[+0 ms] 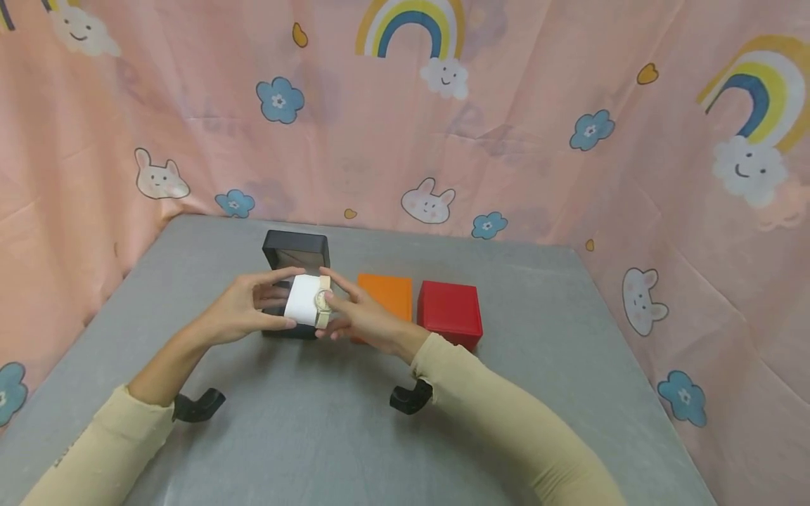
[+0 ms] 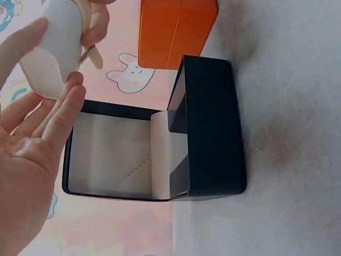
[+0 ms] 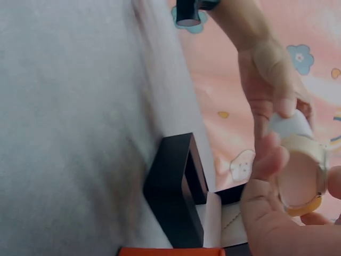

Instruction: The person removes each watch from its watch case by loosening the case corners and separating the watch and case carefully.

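Note:
My left hand grips a white watch cushion by its left end, thumb below and fingers above. A gold-cream watch is strapped round the cushion's right end, and my right hand pinches it there. Both hands hold the cushion just above an open black box. In the left wrist view the cushion sits at my fingertips over the box, whose white lining is bare. The right wrist view shows the watch band between my fingers beside the box.
An orange box and a red box stand shut to the right of the black one on the grey table. A pink patterned curtain closes off the back and both sides.

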Available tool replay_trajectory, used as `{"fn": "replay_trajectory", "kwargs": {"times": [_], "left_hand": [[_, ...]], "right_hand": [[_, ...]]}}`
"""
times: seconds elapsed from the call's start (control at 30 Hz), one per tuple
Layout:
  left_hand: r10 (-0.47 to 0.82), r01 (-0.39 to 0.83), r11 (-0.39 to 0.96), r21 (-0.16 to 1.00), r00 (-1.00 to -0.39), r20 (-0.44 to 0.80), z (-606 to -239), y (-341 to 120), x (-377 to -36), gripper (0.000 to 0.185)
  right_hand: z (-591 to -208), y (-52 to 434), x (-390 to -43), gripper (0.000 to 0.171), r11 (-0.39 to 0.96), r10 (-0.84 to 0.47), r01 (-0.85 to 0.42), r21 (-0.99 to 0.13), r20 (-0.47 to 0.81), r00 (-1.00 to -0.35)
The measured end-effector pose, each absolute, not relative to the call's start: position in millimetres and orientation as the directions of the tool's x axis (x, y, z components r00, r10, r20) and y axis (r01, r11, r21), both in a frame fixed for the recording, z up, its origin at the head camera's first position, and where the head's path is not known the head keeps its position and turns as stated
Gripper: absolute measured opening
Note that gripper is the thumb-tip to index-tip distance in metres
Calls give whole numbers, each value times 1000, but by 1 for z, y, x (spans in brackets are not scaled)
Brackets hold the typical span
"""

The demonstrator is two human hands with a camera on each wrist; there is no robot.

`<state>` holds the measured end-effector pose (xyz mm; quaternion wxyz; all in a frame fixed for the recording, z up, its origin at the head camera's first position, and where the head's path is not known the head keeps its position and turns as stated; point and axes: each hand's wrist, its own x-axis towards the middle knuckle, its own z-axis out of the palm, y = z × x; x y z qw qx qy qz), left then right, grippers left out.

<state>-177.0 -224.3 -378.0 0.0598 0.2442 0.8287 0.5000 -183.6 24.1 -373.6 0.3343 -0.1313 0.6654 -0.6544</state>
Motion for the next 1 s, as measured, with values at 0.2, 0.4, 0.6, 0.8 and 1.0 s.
{"fn": "replay_trajectory", "kwargs": {"times": [0.2,0.4,0.6,0.8,1.0], "left_hand": [[451,280,337,899,-886,107,-375,-230,-179,73],[426,255,364,896,-901,84,-374,-231,-179,76],[439,269,380,885,-895,83,-382,-231,-178,75],[443,267,366,891,-892,86,-386,-229,-181,75],[434,267,372,889,-897,88,-385,-229,-182,74]], "right_hand": [[-378,29,-186,53,99,-549,166,-981,-193,-813],[-381,34,-187,54,86,-489,98,-992,-127,-863],[-384,36,-181,55,135,-433,47,-990,-101,-896],[-385,38,-179,63,158,-455,69,-985,-134,-880],[-388,42,-180,61,109,-512,21,-994,-74,-856]]}}
